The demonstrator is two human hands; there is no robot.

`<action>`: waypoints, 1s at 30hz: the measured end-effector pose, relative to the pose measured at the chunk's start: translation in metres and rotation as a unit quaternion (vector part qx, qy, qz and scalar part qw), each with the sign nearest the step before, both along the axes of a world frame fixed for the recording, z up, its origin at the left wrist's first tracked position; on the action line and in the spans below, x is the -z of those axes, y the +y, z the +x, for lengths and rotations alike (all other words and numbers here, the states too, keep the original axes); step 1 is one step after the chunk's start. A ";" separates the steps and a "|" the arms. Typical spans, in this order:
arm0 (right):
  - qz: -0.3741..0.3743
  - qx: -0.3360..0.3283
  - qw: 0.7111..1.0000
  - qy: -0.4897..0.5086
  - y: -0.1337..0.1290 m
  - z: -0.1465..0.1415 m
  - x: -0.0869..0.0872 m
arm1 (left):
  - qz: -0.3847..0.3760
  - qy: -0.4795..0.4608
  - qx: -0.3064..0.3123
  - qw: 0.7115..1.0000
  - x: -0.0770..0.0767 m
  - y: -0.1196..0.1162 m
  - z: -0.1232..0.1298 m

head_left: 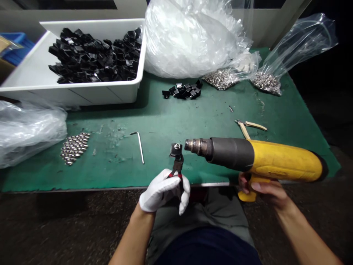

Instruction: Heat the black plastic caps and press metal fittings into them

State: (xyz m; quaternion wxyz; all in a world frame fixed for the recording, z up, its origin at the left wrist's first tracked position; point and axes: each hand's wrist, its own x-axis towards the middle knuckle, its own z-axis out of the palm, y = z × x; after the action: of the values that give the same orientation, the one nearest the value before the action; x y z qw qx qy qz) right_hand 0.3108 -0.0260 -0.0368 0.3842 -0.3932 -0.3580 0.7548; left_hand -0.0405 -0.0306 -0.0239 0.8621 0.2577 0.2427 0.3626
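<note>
My left hand point(167, 191), in a white glove, is closed around the handles of dark pliers point(178, 167) with red on the grips. Their jaws hold a small black part point(173, 151) that has a silver metal fitting point(177, 146) on top. Bare, my right hand point(266, 189) wraps round the handle of a yellow heat gun point(286, 160). The gun lies level, its metal nozzle point(197, 145) pointing left at the fitting, close beside it with a small gap.
A white tray point(110, 92) of black parts stands back left, by a large plastic bag point(187, 40). Several loose black parts point(184, 91), bags of metal fittings point(222, 78), cutters point(244, 129), a hex key point(140, 147) and a cluster of fittings point(74, 147) lie on the green mat point(116, 121).
</note>
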 end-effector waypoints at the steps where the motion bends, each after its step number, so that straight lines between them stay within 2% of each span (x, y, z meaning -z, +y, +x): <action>1: -0.002 0.002 1.000 0.005 0.000 0.000 0.000 | 0.000 0.000 0.000 1.000 0.000 0.000 0.000; 20: -0.022 0.005 1.000 -0.021 0.002 -0.002 -0.008 | 0.002 0.009 0.019 1.000 -0.004 0.003 0.001; 30: -0.007 -0.003 1.000 -0.017 0.000 0.001 -0.003 | 0.006 0.010 0.026 1.000 -0.003 0.004 0.000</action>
State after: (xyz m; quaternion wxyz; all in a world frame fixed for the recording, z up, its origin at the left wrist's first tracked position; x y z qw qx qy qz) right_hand 0.3113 -0.0257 -0.0334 0.3734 -0.4076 -0.3602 0.7515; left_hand -0.0402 -0.0266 -0.0208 0.8673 0.2730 0.2421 0.3387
